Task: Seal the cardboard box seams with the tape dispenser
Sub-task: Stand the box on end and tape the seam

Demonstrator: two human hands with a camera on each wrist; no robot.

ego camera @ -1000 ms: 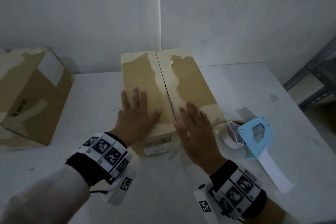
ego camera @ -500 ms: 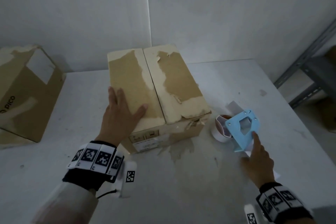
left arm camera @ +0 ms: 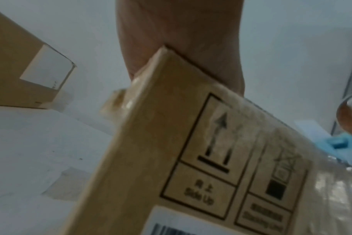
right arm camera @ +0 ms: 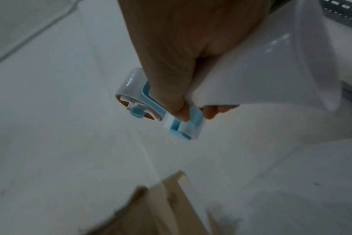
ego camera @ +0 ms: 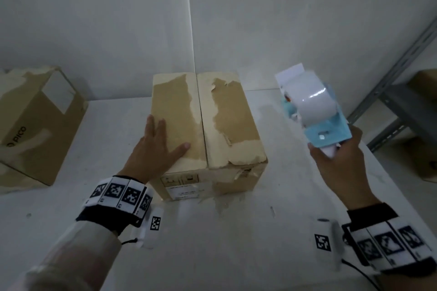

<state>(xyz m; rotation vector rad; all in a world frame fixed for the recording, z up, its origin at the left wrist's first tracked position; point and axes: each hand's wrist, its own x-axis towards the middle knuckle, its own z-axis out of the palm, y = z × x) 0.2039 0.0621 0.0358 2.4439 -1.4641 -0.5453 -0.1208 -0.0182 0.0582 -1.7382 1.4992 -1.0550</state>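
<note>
**Dispenser raised, box pinned, seam not yet taped**

Cardboard box sitting on the white table, flaps closed, centre seam running away from the viewer and bare of fresh tape. Top faces scarred with pale patches where paper skin has torn off; near right corner crumpled. Likely light and fairly stiff, but with flaps apt to spring or sink under pressure, so best steadied from above, close to the seam. Torn surface probably a poorer bond for tape; firm pressing called for.

Left hand laid flat on the left flap, fingers spread and straight, thumb reaching toward the seam, heel of the palm at the near edge.

Tape dispenser held in the air to the right of the box, well apart from it, roll of tape uppermost. Right hand wrapped around the white handle, fingers curled tight; in the wrist view, thumb tip pressed near the blue frame. Rigid plastic, light, glossy handle perhaps a little slippery; handle clearly the place to grip, away from the cutting edge. Loose tape end hard to make out through motion blur, possibly the pale flap at the top.

Second box off to the left, metal shelving at right.
</note>
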